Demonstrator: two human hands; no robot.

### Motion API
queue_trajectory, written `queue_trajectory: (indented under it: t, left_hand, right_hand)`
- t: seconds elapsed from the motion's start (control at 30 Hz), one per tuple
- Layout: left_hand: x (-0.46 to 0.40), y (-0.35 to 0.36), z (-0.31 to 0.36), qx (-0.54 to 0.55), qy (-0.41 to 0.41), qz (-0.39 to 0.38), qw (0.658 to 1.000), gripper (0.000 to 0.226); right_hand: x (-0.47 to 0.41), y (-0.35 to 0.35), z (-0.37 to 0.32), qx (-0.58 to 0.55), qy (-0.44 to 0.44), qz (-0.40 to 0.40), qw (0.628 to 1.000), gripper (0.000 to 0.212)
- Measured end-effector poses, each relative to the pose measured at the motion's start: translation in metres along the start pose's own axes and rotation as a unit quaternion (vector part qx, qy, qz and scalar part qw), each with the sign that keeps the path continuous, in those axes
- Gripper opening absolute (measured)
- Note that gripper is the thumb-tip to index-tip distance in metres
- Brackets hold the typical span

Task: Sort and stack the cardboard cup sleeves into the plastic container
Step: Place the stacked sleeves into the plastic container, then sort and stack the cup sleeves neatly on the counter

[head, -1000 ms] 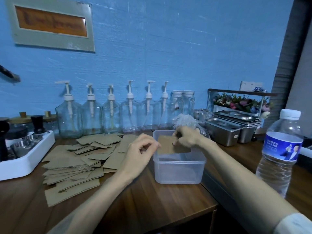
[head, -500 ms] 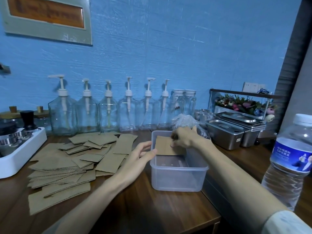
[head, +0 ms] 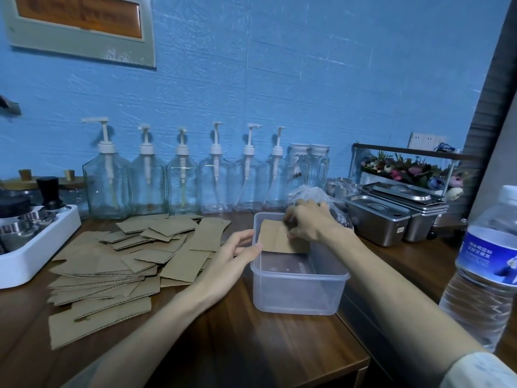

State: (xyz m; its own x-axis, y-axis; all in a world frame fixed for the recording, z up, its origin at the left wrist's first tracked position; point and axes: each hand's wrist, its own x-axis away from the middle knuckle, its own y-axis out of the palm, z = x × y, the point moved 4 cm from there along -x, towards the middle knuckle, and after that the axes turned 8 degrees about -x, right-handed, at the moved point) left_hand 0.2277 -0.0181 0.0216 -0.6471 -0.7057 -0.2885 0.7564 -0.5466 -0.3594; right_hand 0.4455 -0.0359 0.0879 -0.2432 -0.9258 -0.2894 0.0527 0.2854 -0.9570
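Blue wall [head: 279, 79] stands behind a brown wooden worktop [head: 251, 340]. Glass pump bottles [head: 179, 180] line up along the wall. A big messy pile of flat cardboard cup sleeves [head: 117, 264] lies on the worktop, left of a clear plastic container [head: 296, 292]. The right hand [head: 310, 222] pinches one cup sleeve [head: 279, 239] over the container's back part. The left hand [head: 237, 253] has straight fingers and touches the container's left rim. A water bottle [head: 489, 270] stands at the right.

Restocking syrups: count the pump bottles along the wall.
6 pump bottles, lined up left to right against the blue wall; none seems hidden.
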Motion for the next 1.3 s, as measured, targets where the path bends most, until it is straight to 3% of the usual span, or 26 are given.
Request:
queue_trajectory:
  t: [0.13, 0.33, 0.5, 0.73, 1.03, 1.3]
  left_hand:
    - [0.002, 0.0, 0.001, 0.0, -0.006, 0.0, 1.0, 0.037]
    - [0.001, 0.0, -0.001, 0.001, -0.009, -0.006, 1.0, 0.041]
    - [0.0, -0.001, 0.0, -0.004, -0.006, -0.001, 1.0, 0.057]
    - [-0.006, -0.015, -0.007, -0.032, -0.009, 0.037, 0.999, 0.045]
    - [0.003, -0.068, -0.004, -0.218, 0.026, 0.1, 0.971, 0.036]
    - [0.045, -0.167, -0.012, -0.335, 0.005, 0.149, 0.93, 0.043]
  right_hand:
    - [-0.001, 0.003, -0.001, 0.024, -0.001, -0.012, 1.0, 0.056]
    - [-0.003, 0.004, -0.001, 0.036, 0.009, -0.008, 0.999, 0.056]
    - [-0.001, 0.002, -0.001, 0.015, 0.02, -0.016, 1.0, 0.056]
    - [0.005, -0.015, -0.007, -0.06, 0.029, 0.014, 0.998, 0.059]
    - [0.021, -0.039, -0.053, -0.146, -0.019, 0.021, 0.989, 0.049]
    - [0.015, -0.05, -0.16, -0.196, -0.092, 0.03, 0.976, 0.052]
